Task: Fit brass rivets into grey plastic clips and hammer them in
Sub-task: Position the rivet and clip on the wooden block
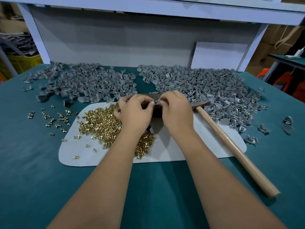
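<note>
- Grey plastic clip [156, 102] pinched between the fingertips of both hands, held above a dark metal block [156, 111] on the white mat [181, 146].
- Left hand [133, 113]: fingers curled, thumb and forefinger meeting at the clip's left edge; whether a rivet sits between them cannot be told.
- Right hand [176, 111]: fingers curled over the clip from the right, gripping it.
- Brass rivets [102, 123] heaped on the mat's left half, partly under the left wrist; loose ones [54, 118] scattered on the green table cover [33, 162] beyond the mat's edge.
- Wooden-handled hammer [231, 146] lying untouched, head beside the block, handle running toward the near right.
- Two broad piles of grey clips at the back: left pile [85, 81], right pile [206, 86], some in the right pile showing brass.
</note>
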